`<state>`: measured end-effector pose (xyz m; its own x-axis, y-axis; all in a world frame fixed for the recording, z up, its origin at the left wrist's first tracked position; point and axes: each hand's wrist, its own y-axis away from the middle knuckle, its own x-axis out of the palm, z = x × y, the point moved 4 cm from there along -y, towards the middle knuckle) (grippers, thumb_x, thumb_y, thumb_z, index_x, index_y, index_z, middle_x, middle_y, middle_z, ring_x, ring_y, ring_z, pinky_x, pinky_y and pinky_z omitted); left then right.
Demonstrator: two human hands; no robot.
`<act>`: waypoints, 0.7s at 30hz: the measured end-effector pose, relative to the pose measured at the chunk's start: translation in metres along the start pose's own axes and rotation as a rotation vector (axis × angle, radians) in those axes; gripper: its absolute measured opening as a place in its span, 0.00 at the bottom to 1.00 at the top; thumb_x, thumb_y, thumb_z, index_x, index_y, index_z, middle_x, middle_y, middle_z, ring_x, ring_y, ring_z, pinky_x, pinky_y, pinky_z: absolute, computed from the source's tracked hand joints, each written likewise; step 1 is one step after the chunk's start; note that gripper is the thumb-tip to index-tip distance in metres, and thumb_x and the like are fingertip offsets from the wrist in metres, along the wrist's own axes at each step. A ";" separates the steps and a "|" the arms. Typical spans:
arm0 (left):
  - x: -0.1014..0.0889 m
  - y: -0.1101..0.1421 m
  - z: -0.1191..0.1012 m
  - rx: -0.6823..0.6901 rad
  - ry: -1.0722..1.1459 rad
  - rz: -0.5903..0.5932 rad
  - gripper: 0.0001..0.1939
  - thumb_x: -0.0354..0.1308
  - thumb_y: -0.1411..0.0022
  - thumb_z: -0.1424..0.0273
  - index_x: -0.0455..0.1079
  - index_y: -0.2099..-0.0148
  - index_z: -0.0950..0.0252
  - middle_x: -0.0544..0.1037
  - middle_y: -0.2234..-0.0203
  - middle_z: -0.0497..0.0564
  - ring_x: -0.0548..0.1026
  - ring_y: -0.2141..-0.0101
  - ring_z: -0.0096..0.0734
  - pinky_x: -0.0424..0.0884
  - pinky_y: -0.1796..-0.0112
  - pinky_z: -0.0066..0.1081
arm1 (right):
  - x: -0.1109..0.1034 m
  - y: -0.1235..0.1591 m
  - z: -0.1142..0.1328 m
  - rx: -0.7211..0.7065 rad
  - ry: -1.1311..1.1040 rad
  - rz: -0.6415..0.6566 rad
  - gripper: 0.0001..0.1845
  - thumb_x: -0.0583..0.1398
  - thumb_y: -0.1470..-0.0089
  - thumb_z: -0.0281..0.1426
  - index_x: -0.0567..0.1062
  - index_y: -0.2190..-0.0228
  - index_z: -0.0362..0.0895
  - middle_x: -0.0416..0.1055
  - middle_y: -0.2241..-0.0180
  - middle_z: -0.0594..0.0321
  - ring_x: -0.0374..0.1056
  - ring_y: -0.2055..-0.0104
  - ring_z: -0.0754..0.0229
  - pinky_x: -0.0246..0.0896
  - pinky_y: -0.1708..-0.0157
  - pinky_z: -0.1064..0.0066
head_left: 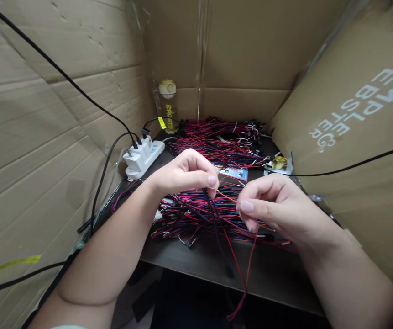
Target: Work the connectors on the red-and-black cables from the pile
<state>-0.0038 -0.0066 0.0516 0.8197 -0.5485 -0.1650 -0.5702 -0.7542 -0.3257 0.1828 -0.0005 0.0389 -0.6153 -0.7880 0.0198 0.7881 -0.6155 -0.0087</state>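
Observation:
My left hand (186,174) is closed in a pinch on a thin red and black wire lead (230,246) that hangs down past the table's front edge. My right hand (271,205) pinches the same lead a little to the right, with a thin orange-red strand stretched between the two hands. Both hands hover above a pile of red, blue and black wire leads (196,217) lying on the dark table (271,274). A second, larger heap of the same leads (223,139) lies farther back.
A white power strip (143,157) with black plugs sits at the back left, its cables running left. Cardboard walls (45,137) enclose the table on three sides. A pale bottle (168,105) stands in the back corner. A yellow roll (278,162) and a small card (233,173) lie behind my hands.

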 end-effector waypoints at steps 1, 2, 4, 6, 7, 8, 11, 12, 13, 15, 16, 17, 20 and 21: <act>0.001 0.000 -0.001 -0.002 0.002 0.017 0.15 0.64 0.37 0.60 0.80 0.72 0.65 0.77 0.78 0.54 0.71 0.74 0.31 0.67 0.66 0.35 | 0.000 0.000 0.000 -0.002 0.003 0.002 0.12 0.73 0.51 0.39 0.83 0.78 0.46 0.74 0.83 0.61 0.65 0.83 0.66 0.56 0.84 0.76; 0.001 0.000 -0.002 -0.005 0.002 0.030 0.15 0.65 0.38 0.61 0.80 0.72 0.65 0.77 0.77 0.54 0.72 0.73 0.32 0.68 0.66 0.35 | 0.000 0.000 0.000 -0.005 0.008 0.005 0.12 0.73 0.51 0.40 0.83 0.78 0.46 0.73 0.83 0.61 0.65 0.83 0.66 0.56 0.84 0.76; 0.002 0.001 -0.003 -0.011 -0.002 0.038 0.15 0.66 0.39 0.60 0.80 0.71 0.66 0.77 0.77 0.55 0.72 0.73 0.32 0.67 0.66 0.35 | 0.000 0.001 0.001 -0.011 0.020 -0.001 0.13 0.73 0.51 0.40 0.83 0.78 0.46 0.73 0.84 0.60 0.65 0.83 0.65 0.55 0.85 0.75; 0.001 0.001 -0.005 -0.019 -0.008 0.035 0.15 0.67 0.40 0.59 0.80 0.71 0.66 0.77 0.77 0.55 0.72 0.73 0.33 0.67 0.67 0.35 | 0.000 0.001 0.001 -0.012 0.027 -0.014 0.14 0.73 0.51 0.41 0.82 0.78 0.46 0.72 0.84 0.60 0.64 0.84 0.65 0.53 0.85 0.75; 0.001 0.001 -0.005 -0.023 -0.011 0.037 0.15 0.67 0.40 0.59 0.80 0.71 0.66 0.77 0.77 0.55 0.72 0.73 0.33 0.67 0.67 0.35 | 0.000 0.001 0.001 -0.012 0.027 -0.020 0.14 0.73 0.52 0.41 0.82 0.79 0.46 0.71 0.85 0.61 0.64 0.84 0.65 0.53 0.86 0.75; 0.001 0.002 -0.006 -0.025 -0.014 0.042 0.16 0.67 0.40 0.58 0.80 0.71 0.66 0.77 0.77 0.55 0.72 0.73 0.33 0.67 0.66 0.35 | 0.000 0.001 0.001 -0.015 0.024 -0.029 0.14 0.74 0.52 0.41 0.82 0.79 0.46 0.71 0.85 0.61 0.63 0.84 0.66 0.53 0.86 0.75; 0.002 0.002 -0.008 -0.028 -0.026 0.075 0.16 0.67 0.40 0.58 0.80 0.71 0.66 0.77 0.75 0.57 0.73 0.72 0.35 0.68 0.65 0.37 | -0.001 0.001 0.001 -0.035 0.013 -0.062 0.14 0.74 0.53 0.41 0.81 0.79 0.46 0.69 0.85 0.62 0.63 0.84 0.66 0.54 0.85 0.75; 0.002 0.002 -0.009 -0.025 -0.032 0.081 0.15 0.67 0.40 0.59 0.80 0.71 0.66 0.77 0.76 0.57 0.73 0.72 0.35 0.68 0.65 0.37 | -0.002 0.001 0.001 -0.038 0.012 -0.073 0.14 0.74 0.53 0.41 0.81 0.79 0.46 0.69 0.86 0.62 0.63 0.84 0.66 0.55 0.85 0.74; 0.003 0.002 -0.009 -0.020 -0.037 0.082 0.15 0.67 0.40 0.60 0.80 0.71 0.66 0.77 0.76 0.56 0.72 0.72 0.34 0.68 0.65 0.36 | -0.002 0.001 0.001 -0.041 0.011 -0.081 0.14 0.74 0.54 0.41 0.80 0.79 0.46 0.68 0.86 0.62 0.63 0.84 0.65 0.55 0.85 0.74; 0.003 0.001 -0.009 -0.010 -0.041 0.068 0.14 0.67 0.40 0.61 0.79 0.72 0.66 0.76 0.78 0.55 0.72 0.73 0.33 0.67 0.67 0.35 | -0.002 0.001 0.001 -0.046 0.011 -0.087 0.15 0.74 0.54 0.41 0.80 0.79 0.46 0.68 0.86 0.63 0.62 0.84 0.66 0.55 0.85 0.74; 0.003 0.001 -0.009 -0.005 -0.039 0.056 0.13 0.67 0.40 0.62 0.79 0.72 0.66 0.76 0.78 0.54 0.71 0.74 0.32 0.67 0.67 0.35 | -0.002 0.001 0.002 -0.046 0.012 -0.087 0.15 0.74 0.54 0.41 0.79 0.79 0.45 0.68 0.86 0.63 0.62 0.84 0.66 0.55 0.85 0.75; 0.003 0.001 -0.009 0.000 -0.036 0.047 0.13 0.67 0.40 0.62 0.79 0.72 0.66 0.76 0.78 0.54 0.71 0.74 0.31 0.67 0.68 0.34 | -0.002 0.001 0.002 -0.046 0.011 -0.083 0.15 0.74 0.54 0.41 0.79 0.79 0.45 0.68 0.85 0.63 0.62 0.84 0.66 0.55 0.85 0.75; 0.003 0.000 -0.007 0.022 -0.028 0.038 0.12 0.69 0.42 0.63 0.78 0.72 0.66 0.76 0.79 0.53 0.71 0.75 0.30 0.67 0.69 0.33 | -0.002 0.000 0.002 -0.039 0.005 -0.059 0.16 0.74 0.53 0.39 0.78 0.78 0.42 0.69 0.85 0.65 0.63 0.84 0.67 0.57 0.85 0.77; 0.003 0.000 -0.007 0.032 -0.028 0.037 0.11 0.70 0.43 0.64 0.79 0.72 0.66 0.76 0.79 0.53 0.71 0.75 0.30 0.67 0.69 0.33 | -0.002 0.000 0.002 -0.038 -0.002 -0.053 0.15 0.74 0.53 0.38 0.78 0.78 0.42 0.69 0.85 0.65 0.63 0.83 0.68 0.58 0.84 0.78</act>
<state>-0.0013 -0.0107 0.0578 0.7994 -0.5652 -0.2038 -0.5988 -0.7213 -0.3481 0.1839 0.0010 0.0408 -0.6560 -0.7544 0.0228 0.7532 -0.6562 -0.0456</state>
